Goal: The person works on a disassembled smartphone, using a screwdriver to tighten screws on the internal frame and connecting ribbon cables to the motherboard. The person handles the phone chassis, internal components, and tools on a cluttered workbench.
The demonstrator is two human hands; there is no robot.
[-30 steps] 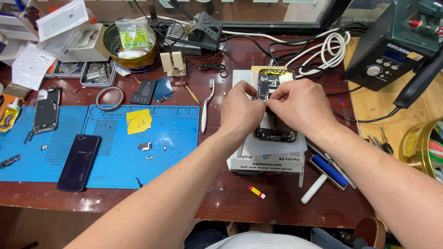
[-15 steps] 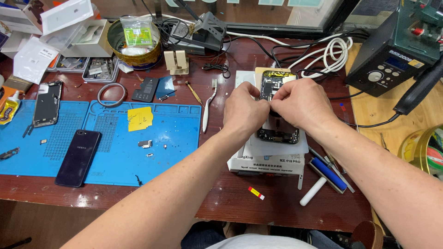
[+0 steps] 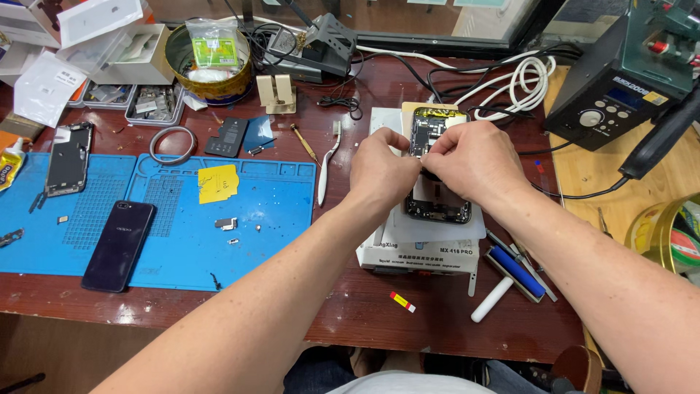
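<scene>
Hands meet over the opened phone (image 3: 435,191), which lies face-down-open on a white box (image 3: 415,252) at the middle of the worktop (image 3: 350,306). Left hand (image 3: 380,171) is pinched shut, thumb and forefinger tips together at the phone's left edge near the top. Right hand (image 3: 474,160) is curled over the phone's upper middle, fingertips pinching towards the left hand's; what sits between the fingertips is too small to tell. Phone's top end with its exposed boards shows above the knuckles, bottom end shows below the hands.

Around it:
- white spudger (image 3: 327,162) just left of the left hand, touching the edge of the blue mat (image 3: 168,241)
- on the mat: dark phone (image 3: 119,245), yellow note (image 3: 218,182), a few small metal parts
- bare phone frame (image 3: 68,158) at the mat's far left corner
- blue roller (image 3: 514,270) with white handle, just right of the box
- small red-yellow tab (image 3: 402,302) on the worktop in front of the box
- round tin (image 3: 209,62) and parts trays at the back left
- solder station (image 3: 627,73) back right, white cable (image 3: 521,80) coiled beside it
</scene>
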